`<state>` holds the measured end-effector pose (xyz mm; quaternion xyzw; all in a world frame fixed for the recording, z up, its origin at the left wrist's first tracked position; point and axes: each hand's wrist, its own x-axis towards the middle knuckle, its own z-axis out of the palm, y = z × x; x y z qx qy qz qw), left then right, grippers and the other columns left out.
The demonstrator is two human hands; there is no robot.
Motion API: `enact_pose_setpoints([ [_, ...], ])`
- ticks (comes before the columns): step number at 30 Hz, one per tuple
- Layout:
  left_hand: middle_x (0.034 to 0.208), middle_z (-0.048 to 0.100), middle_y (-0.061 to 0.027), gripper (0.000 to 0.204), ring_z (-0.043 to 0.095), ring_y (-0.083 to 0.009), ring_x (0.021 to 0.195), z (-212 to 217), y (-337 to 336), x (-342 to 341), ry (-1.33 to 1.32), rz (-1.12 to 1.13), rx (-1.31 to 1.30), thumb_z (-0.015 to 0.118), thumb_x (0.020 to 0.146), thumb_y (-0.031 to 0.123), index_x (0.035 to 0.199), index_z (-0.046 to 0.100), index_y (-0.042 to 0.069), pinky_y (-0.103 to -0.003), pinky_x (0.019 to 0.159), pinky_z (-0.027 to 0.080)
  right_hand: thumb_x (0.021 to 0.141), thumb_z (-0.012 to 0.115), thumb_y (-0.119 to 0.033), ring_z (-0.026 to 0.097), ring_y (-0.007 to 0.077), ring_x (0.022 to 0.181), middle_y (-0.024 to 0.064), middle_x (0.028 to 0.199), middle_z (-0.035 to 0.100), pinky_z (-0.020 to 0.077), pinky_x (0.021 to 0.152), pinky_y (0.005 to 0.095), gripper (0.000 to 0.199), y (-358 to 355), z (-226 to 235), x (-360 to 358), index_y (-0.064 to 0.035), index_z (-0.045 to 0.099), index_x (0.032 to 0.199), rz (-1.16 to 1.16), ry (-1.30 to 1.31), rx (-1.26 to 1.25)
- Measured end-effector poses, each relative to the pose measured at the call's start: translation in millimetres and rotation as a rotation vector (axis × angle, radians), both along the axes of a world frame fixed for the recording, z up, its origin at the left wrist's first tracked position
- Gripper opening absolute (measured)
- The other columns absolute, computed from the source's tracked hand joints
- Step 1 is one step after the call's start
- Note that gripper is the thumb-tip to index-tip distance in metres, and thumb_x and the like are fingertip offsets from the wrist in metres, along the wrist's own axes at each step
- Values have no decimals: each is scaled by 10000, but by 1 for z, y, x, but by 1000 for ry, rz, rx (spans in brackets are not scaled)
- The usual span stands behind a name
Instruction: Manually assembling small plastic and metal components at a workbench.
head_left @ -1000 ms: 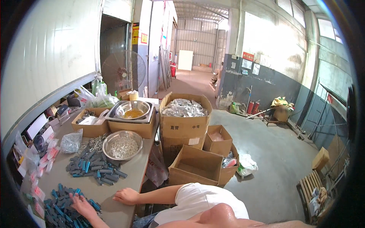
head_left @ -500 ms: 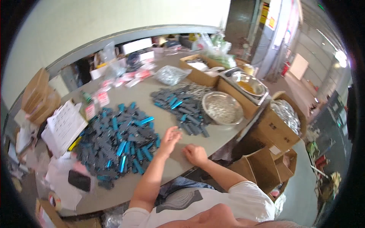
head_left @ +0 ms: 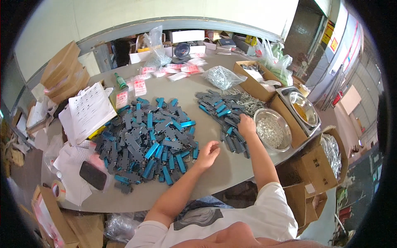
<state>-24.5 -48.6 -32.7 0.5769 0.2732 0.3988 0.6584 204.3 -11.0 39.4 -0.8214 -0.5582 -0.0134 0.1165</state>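
My left hand (head_left: pixel 207 155) hovers over the grey table by the right edge of a large pile of grey-and-blue hinge-like parts (head_left: pixel 144 142). Its fingers are loosely curled, the thumb stands apart from them, and nothing shows in it. My right hand (head_left: pixel 248 125) reaches into a smaller pile of similar parts (head_left: pixel 218 108), its fingers bent closed at the pile's right side. What its fingertips grip, if anything, is hidden. Directly right of that hand stands a round metal bowl (head_left: pixel 286 142) of small whitish pieces. Long silvery screws or pins (head_left: pixel 252 103) lie heaped behind it.
A cardboard box (head_left: pixel 253 84) and a metal tray (head_left: pixel 311 127) holding a bowl line the right edge. At left lie papers (head_left: pixel 89 108), a black phone (head_left: pixel 93 175) and a tape roll (head_left: pixel 58 190). Plastic bags (head_left: pixel 223 77) lie at the back; open cartons (head_left: pixel 316 167) stand at lower right.
My right hand has moved from the table's front edge forward and right into the smaller pile. My left hand stays near the large pile, its fingers more curled. The view has shifted.
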Motion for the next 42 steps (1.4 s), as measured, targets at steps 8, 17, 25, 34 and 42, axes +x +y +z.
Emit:
enact_pose_setpoints([
  [8, 1068, 583, -59, 360, 566, -145, 946, 21, 0, 2, -158, 7, -359, 548, 930, 230, 1224, 462, 40, -278, 831, 457, 767, 642, -113, 618, 326, 898, 180, 937, 640, 486, 773, 385, 196, -34, 17, -47, -19, 621, 938, 305, 341, 354],
  [17, 1052, 597, -64, 228, 598, -162, 889, 6, 10, -7, -496, 135, -601, 514, 947, 274, 1084, 463, 99, -336, 776, 500, 777, 621, -242, 628, 300, 706, 167, 761, 643, 487, 656, 367, 229, 38, 14, -68, -28, 671, 842, 489, 528, 51],
  [25, 1014, 594, -96, 233, 618, -215, 946, 30, -4, -7, -341, 29, -614, 486, 957, 218, 1145, 401, 110, -401, 758, 534, 784, 578, -86, 575, 349, 1008, 178, 1093, 600, 476, 853, 433, 273, 142, -36, -72, -33, 614, 1049, 491, 10, 166],
  [34, 794, 503, -2, 298, 498, -130, 695, 33, 0, -11, -320, 26, -689, 460, 948, 422, 1014, 484, 132, -317, 707, 474, 791, 558, -54, 581, 327, 952, 146, 1001, 628, 485, 784, 421, 139, 93, -3, -90, -64, 641, 901, 491, -54, 57],
  [42, 826, 557, -8, 468, 549, -155, 762, 25, 4, -12, -487, -161, -808, 412, 914, 573, 968, 536, 125, -344, 718, 465, 726, 592, 79, 568, 239, 773, 80, 820, 593, 446, 703, 312, 161, -21, 23, -75, -51, 678, 768, 743, 465, 414],
])
